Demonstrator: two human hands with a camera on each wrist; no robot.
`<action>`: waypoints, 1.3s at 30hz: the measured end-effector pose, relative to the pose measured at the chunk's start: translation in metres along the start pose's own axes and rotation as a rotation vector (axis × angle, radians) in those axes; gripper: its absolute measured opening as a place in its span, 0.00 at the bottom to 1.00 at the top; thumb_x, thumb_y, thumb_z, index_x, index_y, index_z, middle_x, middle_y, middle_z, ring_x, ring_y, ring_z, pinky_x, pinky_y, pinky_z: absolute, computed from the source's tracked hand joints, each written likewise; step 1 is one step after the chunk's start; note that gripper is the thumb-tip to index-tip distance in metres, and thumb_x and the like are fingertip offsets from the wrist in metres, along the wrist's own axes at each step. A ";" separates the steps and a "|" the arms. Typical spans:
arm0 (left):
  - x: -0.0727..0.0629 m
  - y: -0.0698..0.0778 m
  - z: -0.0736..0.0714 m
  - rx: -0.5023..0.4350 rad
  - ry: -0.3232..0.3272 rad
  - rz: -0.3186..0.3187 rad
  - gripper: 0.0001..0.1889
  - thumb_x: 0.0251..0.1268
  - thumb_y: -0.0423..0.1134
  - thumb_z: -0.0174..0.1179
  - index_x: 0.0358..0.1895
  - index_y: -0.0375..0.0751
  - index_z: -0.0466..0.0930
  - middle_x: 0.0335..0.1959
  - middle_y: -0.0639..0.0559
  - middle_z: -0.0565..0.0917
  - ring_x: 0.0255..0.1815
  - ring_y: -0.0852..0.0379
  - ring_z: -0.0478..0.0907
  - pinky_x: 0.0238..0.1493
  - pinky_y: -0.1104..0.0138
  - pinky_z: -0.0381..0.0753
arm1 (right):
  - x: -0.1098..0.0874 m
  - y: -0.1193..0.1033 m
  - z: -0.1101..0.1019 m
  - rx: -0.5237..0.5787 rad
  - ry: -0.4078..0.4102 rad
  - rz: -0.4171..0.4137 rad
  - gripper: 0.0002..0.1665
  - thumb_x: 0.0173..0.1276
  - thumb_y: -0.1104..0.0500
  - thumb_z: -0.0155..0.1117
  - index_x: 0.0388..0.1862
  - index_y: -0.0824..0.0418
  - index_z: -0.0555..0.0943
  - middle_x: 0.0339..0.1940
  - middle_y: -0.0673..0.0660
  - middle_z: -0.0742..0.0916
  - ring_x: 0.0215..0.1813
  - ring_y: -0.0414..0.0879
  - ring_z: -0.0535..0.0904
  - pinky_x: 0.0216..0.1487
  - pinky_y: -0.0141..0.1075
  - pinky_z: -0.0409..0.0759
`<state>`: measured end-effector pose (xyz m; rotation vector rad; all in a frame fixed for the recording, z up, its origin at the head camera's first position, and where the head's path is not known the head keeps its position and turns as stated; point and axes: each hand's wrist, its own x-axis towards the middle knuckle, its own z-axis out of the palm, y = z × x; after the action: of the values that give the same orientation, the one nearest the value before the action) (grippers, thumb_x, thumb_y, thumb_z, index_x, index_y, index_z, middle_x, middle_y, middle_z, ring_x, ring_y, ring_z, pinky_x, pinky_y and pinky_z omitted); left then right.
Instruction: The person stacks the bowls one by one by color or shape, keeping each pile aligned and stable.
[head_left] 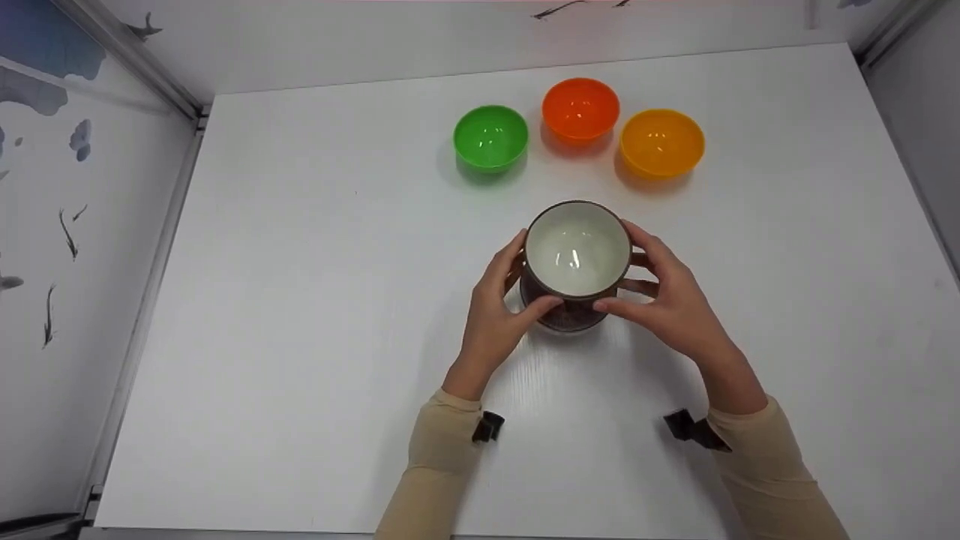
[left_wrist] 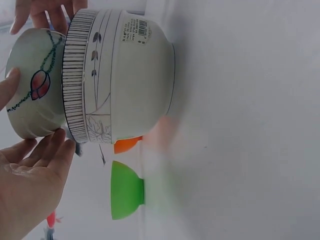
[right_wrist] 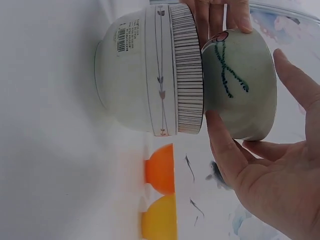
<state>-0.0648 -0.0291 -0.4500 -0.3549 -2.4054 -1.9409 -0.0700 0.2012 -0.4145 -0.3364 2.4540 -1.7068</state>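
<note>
Both hands hold a small ceramic bowl (head_left: 577, 247) with a pale inside and a painted flower (left_wrist: 40, 84) on its outer wall. My left hand (head_left: 495, 307) grips its left side, thumb at the near rim. The right hand (head_left: 675, 304) grips the other side the same way. Directly below, a larger ceramic bowl (left_wrist: 142, 75) with a striped rim band and a barcode sticker (right_wrist: 128, 36) stands upright on the table. The small bowl's base is hidden at the large bowl's mouth, so I cannot tell whether it touches the inside.
Beyond the hands, a green bowl (head_left: 491, 139), an orange bowl (head_left: 580, 110) and a yellow bowl (head_left: 662, 144) stand upright on the white table (head_left: 315, 300). Panels with painted fish rise along the table's left and far edges.
</note>
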 end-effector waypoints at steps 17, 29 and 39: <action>-0.006 -0.005 0.000 0.055 -0.004 -0.015 0.46 0.58 0.45 0.73 0.77 0.45 0.58 0.73 0.50 0.70 0.74 0.56 0.67 0.73 0.62 0.71 | -0.004 0.009 0.007 -0.104 0.071 -0.063 0.55 0.51 0.64 0.81 0.77 0.58 0.63 0.73 0.57 0.74 0.66 0.50 0.74 0.61 0.17 0.73; -0.010 -0.010 0.001 0.066 -0.004 -0.019 0.45 0.57 0.47 0.73 0.77 0.46 0.59 0.74 0.51 0.68 0.76 0.56 0.65 0.73 0.57 0.72 | -0.007 0.012 0.010 -0.113 0.053 -0.020 0.55 0.53 0.62 0.81 0.77 0.58 0.62 0.74 0.56 0.73 0.69 0.51 0.72 0.69 0.46 0.75; -0.012 -0.014 0.002 0.040 -0.006 -0.025 0.45 0.57 0.46 0.73 0.77 0.49 0.59 0.75 0.53 0.67 0.75 0.57 0.65 0.73 0.57 0.72 | -0.008 0.016 0.013 -0.085 0.060 -0.026 0.55 0.51 0.62 0.82 0.76 0.59 0.63 0.73 0.56 0.73 0.69 0.50 0.72 0.64 0.17 0.71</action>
<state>-0.0555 -0.0323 -0.4657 -0.3307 -2.4602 -1.9018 -0.0611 0.1971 -0.4343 -0.3324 2.5819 -1.6490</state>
